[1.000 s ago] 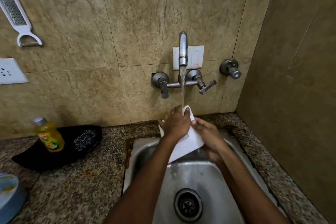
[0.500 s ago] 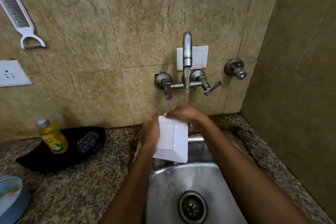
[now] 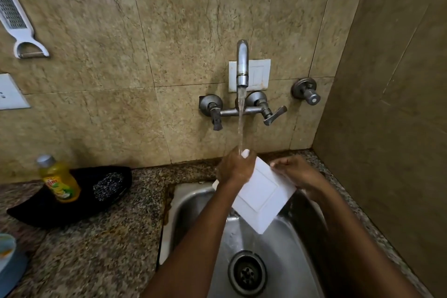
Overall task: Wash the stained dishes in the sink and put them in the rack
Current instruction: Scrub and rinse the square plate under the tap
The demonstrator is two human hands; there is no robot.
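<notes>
A white square dish (image 3: pixel 262 197) is tilted over the steel sink (image 3: pixel 191 203), its underside toward me, one corner pointing down. My left hand (image 3: pixel 235 168) grips its upper left edge. My right hand (image 3: pixel 296 173) holds its upper right edge, fingers curled behind it. Water runs from the wall tap (image 3: pixel 242 65) onto the top of the dish at my left hand and drips off the low corner toward the drain (image 3: pixel 247 273).
A yellow dish-soap bottle (image 3: pixel 59 180) and a steel scrubber (image 3: pixel 107 186) sit in a black tray (image 3: pixel 31 210) on the granite counter at left. A blue dish (image 3: pixel 9 266) is at the left edge. A white grater (image 3: pixel 17 22) hangs on the wall. A tiled side wall stands on the right.
The dish has turned and shifted right under the stream. My left hand moved up to its top edge, and my right hand moved from the top to the right edge.
</notes>
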